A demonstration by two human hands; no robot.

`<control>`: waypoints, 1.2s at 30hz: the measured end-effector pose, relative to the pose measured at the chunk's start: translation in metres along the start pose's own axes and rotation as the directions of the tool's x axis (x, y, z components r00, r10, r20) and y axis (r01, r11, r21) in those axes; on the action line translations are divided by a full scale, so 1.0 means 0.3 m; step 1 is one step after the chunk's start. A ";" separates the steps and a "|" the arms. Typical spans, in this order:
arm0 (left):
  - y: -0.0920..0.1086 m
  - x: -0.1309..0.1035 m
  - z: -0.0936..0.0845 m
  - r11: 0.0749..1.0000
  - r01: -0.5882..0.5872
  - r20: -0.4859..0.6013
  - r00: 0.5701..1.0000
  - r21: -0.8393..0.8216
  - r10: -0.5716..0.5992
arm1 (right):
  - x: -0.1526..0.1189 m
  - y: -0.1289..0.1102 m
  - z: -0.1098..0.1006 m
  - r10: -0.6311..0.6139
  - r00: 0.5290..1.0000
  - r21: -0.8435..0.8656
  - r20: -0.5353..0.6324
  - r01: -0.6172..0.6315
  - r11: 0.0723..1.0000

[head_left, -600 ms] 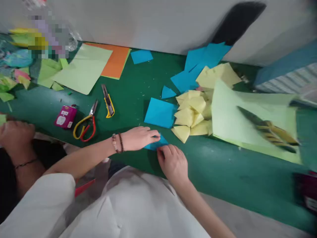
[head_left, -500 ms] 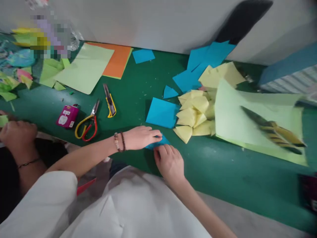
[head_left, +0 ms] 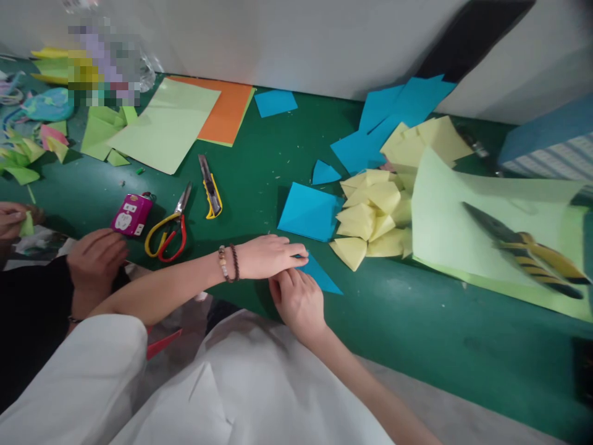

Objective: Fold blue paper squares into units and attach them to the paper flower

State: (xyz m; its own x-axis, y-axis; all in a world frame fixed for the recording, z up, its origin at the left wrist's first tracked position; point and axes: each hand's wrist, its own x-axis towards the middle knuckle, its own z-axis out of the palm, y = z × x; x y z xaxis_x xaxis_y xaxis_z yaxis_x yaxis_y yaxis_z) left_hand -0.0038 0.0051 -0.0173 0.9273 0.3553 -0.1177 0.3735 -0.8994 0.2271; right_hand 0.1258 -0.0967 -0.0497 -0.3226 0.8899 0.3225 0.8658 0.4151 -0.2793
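Note:
A folded blue paper (head_left: 323, 276) lies near the table's front edge, its pointed end showing to the right of my hands. My left hand (head_left: 269, 256), with two bracelets at the wrist, rests on the paper's left part, fingers together and pressing it. Just below it, my right hand (head_left: 300, 301) is curled, its fingertips on the paper's lower left edge beside my left fingers. The covered part of the paper is hidden. Behind my hands sits a square blue stack (head_left: 309, 211), next to a pile of folded pale yellow pieces (head_left: 370, 213).
Scissors (head_left: 171, 232), a yellow cutter (head_left: 211, 188) and a magenta box (head_left: 132, 215) lie left on the green table (head_left: 259, 167). A co-worker's hand (head_left: 96, 259) is near the box. At right, large scissors (head_left: 528, 247) rest on green sheets (head_left: 445, 228); blue sheets (head_left: 393, 117) lie behind.
My right hand has slid left, partly under my left hand, and more of the folded blue paper shows at its right. The co-worker's hand now appears beside the magenta box.

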 end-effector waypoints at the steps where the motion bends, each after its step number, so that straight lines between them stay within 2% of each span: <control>1: 0.000 -0.001 0.000 1.000 -0.003 0.004 1.000 -0.001 0.003 | 0.002 -0.008 0.003 0.000 1.000 0.021 -0.001 0.000 1.000; 5: 0.004 -0.006 -0.002 1.000 0.008 0.007 1.000 0.000 -0.008 | -0.001 -0.009 -0.032 -0.020 1.000 0.136 -0.003 0.020 0.990; 8: 0.007 -0.011 -0.001 1.000 0.021 0.005 1.000 -0.009 -0.020 | -0.026 0.045 -0.096 -0.025 0.999 0.211 -0.023 0.030 0.977; 10: 0.007 -0.013 -0.002 1.000 0.025 0.013 1.000 -0.019 -0.025 | -0.052 0.102 -0.134 0.068 0.996 0.243 -0.052 -0.053 0.969; 13: -0.002 -0.014 -0.011 0.998 0.018 0.049 0.999 -0.053 -0.015 | -0.090 0.186 -0.172 0.196 0.980 0.218 -0.028 -0.185 0.958; 16: -0.018 -0.009 -0.032 0.994 -0.004 0.109 0.994 -0.111 0.016 | -0.120 0.227 -0.200 0.301 0.954 0.223 -0.009 -0.291 0.930; 18: -0.025 -0.005 -0.048 0.990 -0.009 0.139 0.990 -0.142 0.029 | -0.133 0.219 -0.221 0.394 0.919 0.290 0.033 -0.386 0.876; 20: -0.030 -0.002 -0.061 0.987 -0.009 0.154 0.987 -0.158 0.034 | -0.143 0.188 -0.238 0.448 0.877 0.418 0.175 -0.478 0.772; 23: -0.035 -0.002 -0.065 0.985 -0.021 0.155 0.987 -0.171 0.048 | -0.157 0.135 -0.241 0.377 0.791 0.567 0.481 -0.609 0.555; 25: -0.041 -0.005 -0.058 0.981 -0.032 0.137 0.989 -0.189 0.059 | -0.167 0.122 -0.231 0.381 0.720 0.586 0.581 -0.694 0.418; 28: -0.055 -0.011 -0.044 0.969 -0.052 0.088 0.993 -0.243 0.075 | -0.186 0.147 -0.222 0.488 0.640 0.599 0.593 -0.756 0.265; 31: -0.069 -0.013 -0.036 0.951 -0.072 0.062 0.994 -0.301 0.095 | -0.209 0.200 -0.237 0.588 0.583 0.608 0.561 -0.772 0.185; 34: -0.080 -0.009 -0.034 0.939 -0.074 0.065 0.993 -0.336 0.101 | -0.233 0.244 -0.261 0.655 0.540 0.596 0.528 -0.785 0.167; 36: -0.083 -0.005 -0.035 0.932 -0.071 0.063 0.993 -0.354 0.099 | -0.244 0.260 -0.268 0.687 0.534 0.575 0.493 -0.792 0.203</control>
State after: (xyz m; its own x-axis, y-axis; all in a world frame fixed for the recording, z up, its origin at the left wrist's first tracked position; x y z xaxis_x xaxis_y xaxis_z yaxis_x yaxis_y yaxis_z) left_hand -0.0144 0.0296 -0.0128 0.9564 0.2474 -0.1554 0.2915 -0.7735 0.5627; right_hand 0.2478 -0.1445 -0.0223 0.2342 0.8537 -0.4652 0.2117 -0.5118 -0.8326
